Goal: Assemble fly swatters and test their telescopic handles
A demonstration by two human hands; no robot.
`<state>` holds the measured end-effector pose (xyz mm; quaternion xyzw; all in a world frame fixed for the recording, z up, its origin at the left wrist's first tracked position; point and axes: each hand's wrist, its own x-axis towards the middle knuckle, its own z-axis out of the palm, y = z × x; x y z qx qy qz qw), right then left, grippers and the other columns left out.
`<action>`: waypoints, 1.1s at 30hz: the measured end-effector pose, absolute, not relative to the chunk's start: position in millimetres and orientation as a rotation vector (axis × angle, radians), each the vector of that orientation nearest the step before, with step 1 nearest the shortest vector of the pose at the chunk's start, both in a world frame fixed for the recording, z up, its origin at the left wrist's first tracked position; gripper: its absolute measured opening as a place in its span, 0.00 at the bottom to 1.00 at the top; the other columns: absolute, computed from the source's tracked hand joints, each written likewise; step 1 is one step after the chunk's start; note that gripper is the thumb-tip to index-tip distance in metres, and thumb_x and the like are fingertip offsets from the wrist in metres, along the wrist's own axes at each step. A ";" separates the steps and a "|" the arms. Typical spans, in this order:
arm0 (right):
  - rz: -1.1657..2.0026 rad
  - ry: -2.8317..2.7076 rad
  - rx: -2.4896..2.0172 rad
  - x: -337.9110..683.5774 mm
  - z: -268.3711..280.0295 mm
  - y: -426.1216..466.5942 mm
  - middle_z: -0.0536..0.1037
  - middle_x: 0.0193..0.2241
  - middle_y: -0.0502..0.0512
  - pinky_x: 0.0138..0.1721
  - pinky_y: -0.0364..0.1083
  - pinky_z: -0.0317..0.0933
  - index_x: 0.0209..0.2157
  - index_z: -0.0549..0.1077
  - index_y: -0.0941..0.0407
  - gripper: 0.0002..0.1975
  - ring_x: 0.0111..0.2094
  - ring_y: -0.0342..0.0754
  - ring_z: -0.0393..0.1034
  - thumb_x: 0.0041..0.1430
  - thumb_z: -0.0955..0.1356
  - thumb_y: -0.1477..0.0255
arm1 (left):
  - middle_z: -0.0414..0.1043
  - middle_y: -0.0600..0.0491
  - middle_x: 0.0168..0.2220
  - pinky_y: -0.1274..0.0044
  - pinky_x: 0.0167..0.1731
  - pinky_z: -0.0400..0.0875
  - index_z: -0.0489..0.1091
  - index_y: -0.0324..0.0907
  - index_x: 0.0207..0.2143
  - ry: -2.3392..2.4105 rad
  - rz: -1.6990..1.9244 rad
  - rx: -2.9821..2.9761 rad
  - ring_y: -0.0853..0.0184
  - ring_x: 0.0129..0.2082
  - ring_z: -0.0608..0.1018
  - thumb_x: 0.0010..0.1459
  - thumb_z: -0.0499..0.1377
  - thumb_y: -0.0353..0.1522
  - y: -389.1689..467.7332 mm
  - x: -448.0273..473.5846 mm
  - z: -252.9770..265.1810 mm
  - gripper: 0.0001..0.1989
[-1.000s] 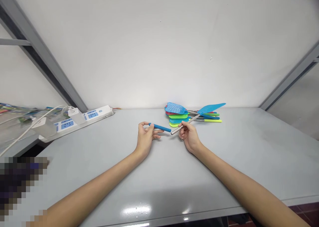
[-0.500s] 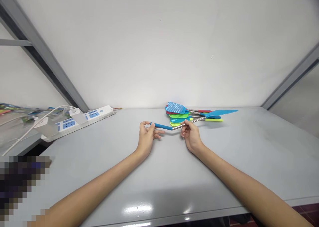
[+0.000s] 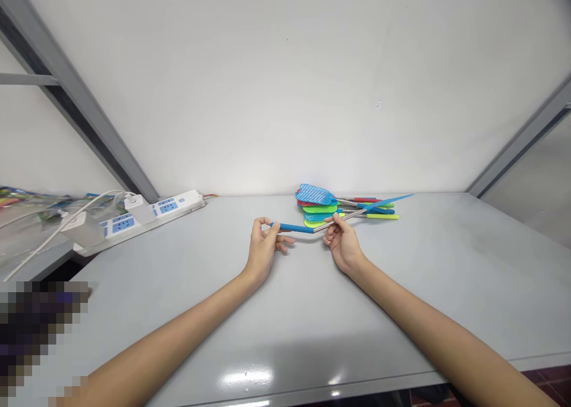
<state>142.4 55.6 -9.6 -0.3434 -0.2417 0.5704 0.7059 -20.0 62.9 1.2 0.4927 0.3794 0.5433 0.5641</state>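
Observation:
A blue fly swatter (image 3: 294,228) is held above the table between both hands. My left hand (image 3: 262,246) pinches the end of its blue handle, with the other fingers loosely stretched out. My right hand (image 3: 343,244) grips its thin metal shaft between thumb and fingers. The swatter's blue head, seen almost edge-on, points away to the right. Shaft and handle meet at a slight angle. Just behind lies a pile of fly swatters (image 3: 316,194) in blue, red and green, heads to the left and handles to the right.
A white power strip (image 3: 147,219) with plugged-in chargers and a white cable lies at the left of the grey table (image 3: 276,323). Plastic packaging (image 3: 27,216) sits beyond it. A white wall (image 3: 285,97) rises behind, with grey metal posts on both sides.
The swatter has turned about its shaft, so its head now looks narrower. The handle has shifted slightly right. Both hands stay nearly in place.

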 end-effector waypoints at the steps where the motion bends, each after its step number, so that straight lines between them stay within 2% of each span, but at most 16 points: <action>1: 1.264 -0.533 -0.757 142.4 -9.7 55.6 0.59 0.10 0.45 0.13 0.38 0.47 0.22 0.68 0.58 0.13 0.13 0.36 0.52 0.45 0.65 0.62 | 0.65 0.61 0.18 0.81 0.16 0.63 0.48 0.44 0.31 0.896 1.276 1.168 0.66 0.23 0.75 0.49 0.52 0.37 62.6 -20.1 1.4 0.12; 4: 1.259 -0.525 -0.739 141.7 -9.5 55.3 0.59 0.11 0.45 0.14 0.38 0.47 0.22 0.68 0.59 0.12 0.14 0.36 0.52 0.46 0.65 0.63 | 0.65 0.59 0.19 0.82 0.16 0.63 0.50 0.43 0.29 0.904 1.259 1.210 0.66 0.23 0.75 0.49 0.52 0.37 60.9 -20.1 2.3 0.11; 9: 1.280 -0.545 -0.750 140.1 -8.7 54.5 0.62 0.13 0.47 0.15 0.38 0.49 0.22 0.68 0.59 0.12 0.15 0.37 0.54 0.45 0.65 0.63 | 0.68 0.53 0.28 0.82 0.17 0.63 0.55 0.40 0.26 0.889 1.180 1.367 0.68 0.25 0.75 0.50 0.51 0.37 56.2 -18.8 4.0 0.10; 19: 1.280 -0.604 -0.784 138.5 -10.2 54.1 0.62 0.12 0.47 0.15 0.37 0.49 0.22 0.68 0.60 0.11 0.14 0.36 0.54 0.46 0.64 0.65 | 0.70 0.52 0.28 0.82 0.18 0.62 0.58 0.40 0.28 0.888 1.103 1.428 0.70 0.22 0.74 0.50 0.50 0.40 55.1 -17.6 3.7 0.11; 28: 1.243 -0.632 -0.789 137.1 -10.8 54.7 0.61 0.11 0.46 0.14 0.37 0.49 0.20 0.66 0.59 0.11 0.13 0.36 0.53 0.48 0.63 0.66 | 0.69 0.50 0.29 0.81 0.19 0.62 0.62 0.39 0.37 0.895 0.940 1.647 0.71 0.23 0.72 0.51 0.49 0.40 54.5 -15.4 1.1 0.15; 33: 1.228 -0.711 -0.795 136.3 -12.8 54.7 0.62 0.12 0.46 0.14 0.38 0.50 0.21 0.67 0.59 0.11 0.13 0.36 0.53 0.48 0.63 0.65 | 0.68 0.51 0.29 0.81 0.20 0.62 0.64 0.40 0.36 0.949 0.913 1.778 0.72 0.22 0.71 0.52 0.48 0.39 54.5 -15.1 -1.0 0.15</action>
